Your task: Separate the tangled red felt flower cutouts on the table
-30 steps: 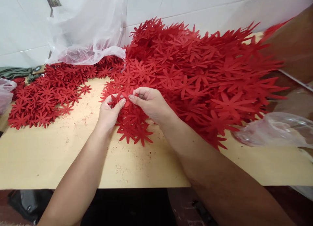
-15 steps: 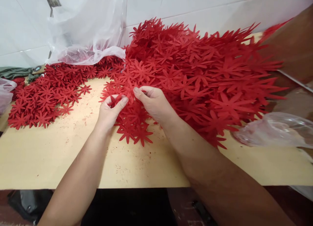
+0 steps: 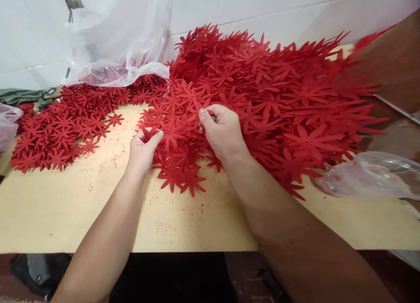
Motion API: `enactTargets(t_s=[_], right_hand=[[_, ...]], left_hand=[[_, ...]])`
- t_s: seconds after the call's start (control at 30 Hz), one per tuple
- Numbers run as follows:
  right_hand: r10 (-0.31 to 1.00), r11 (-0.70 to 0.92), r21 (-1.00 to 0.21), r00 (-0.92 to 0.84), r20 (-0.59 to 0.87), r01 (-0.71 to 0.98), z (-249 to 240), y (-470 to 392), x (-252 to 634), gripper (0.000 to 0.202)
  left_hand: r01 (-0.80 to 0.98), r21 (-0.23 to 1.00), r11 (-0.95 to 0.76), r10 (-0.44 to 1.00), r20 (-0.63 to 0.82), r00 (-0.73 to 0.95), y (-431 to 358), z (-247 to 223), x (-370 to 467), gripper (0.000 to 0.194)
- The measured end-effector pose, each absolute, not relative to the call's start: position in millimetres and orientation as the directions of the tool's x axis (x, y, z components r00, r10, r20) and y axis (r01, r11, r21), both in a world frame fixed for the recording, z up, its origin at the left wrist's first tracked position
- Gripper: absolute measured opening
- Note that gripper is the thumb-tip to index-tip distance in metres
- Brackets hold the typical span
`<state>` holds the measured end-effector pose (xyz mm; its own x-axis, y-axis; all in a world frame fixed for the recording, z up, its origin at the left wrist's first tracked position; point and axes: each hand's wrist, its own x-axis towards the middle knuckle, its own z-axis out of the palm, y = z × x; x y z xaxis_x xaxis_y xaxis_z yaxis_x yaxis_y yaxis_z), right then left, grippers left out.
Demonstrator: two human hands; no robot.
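My left hand (image 3: 144, 148) pinches a red flower-shaped cutout (image 3: 172, 134) by petals at its left side, thumb on top. Over on the right, my right hand (image 3: 219, 128) has thumb and forefinger pressed together on a red petal tip; whether it belongs to the same cutout is unclear. Both hands are just above the near edge of a large heap of red flower cutouts (image 3: 262, 106) with long narrow petals. Below, between my forearms, a few loose cutouts (image 3: 182, 178) lie flat on the pale tabletop (image 3: 197, 224).
A second, lower pile of red cutouts (image 3: 62, 130) spreads along the left. Behind it a translucent plastic bag (image 3: 121, 40) leans on the white tiled wall (image 3: 295, 10). Another clear bag (image 3: 370, 174) lies at the right edge, near a brown panel (image 3: 393, 71). Red crumbs dot the table.
My right hand has moved right and slightly up, away from the left. My left hand has shifted slightly left. The cutout between them now shows spread out.
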<state>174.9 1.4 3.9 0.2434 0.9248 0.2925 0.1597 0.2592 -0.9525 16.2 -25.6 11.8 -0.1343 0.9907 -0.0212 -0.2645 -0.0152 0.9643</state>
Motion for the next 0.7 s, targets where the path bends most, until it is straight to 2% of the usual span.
enactTargets(t_s=[0.13, 0.23, 0.37, 0.47, 0.57, 0.7], right_hand=[[0.936, 0.23, -0.958, 0.23, 0.266, 0.173, 3.2, 4.1, 172.1, 0.02], [0.935, 0.227, -0.932, 0.205, 0.29, 0.282, 1.8, 2.0, 168.9, 0.02], [0.865, 0.293, -0.813, 0.222, 0.449, 0.504, -4.9, 2.8, 172.3, 0.011], [0.776, 0.384, -0.669, 0.17, 0.608, 0.636, -4.1, -1.3, 170.6, 0.022], [0.771, 0.496, -0.636, 0.037, 0.636, 0.591, 1.5, -12.6, 158.6, 0.025], [0.858, 0.492, -0.762, -0.084, 0.507, 0.421, 4.2, -24.1, 141.3, 0.025]], left_hand=[[-0.285, 0.958, 0.024, 0.99, -0.062, -0.125, -26.8, 14.2, 17.2, 0.026], [-0.303, 0.953, 0.029, 0.993, -0.063, -0.104, -25.7, 12.9, 17.2, 0.029], [-0.369, 0.927, 0.066, 0.99, -0.106, -0.09, -22.0, 10.9, 14.7, 0.023], [-0.424, 0.9, 0.103, 0.986, -0.148, -0.075, -21.3, 11.2, 13.3, 0.011], [-0.423, 0.902, 0.088, 0.992, -0.119, -0.047, -23.7, 11.5, 13.9, 0.022], [-0.374, 0.927, 0.036, 0.999, -0.041, -0.005, -25.8, 10.1, 15.2, 0.037]])
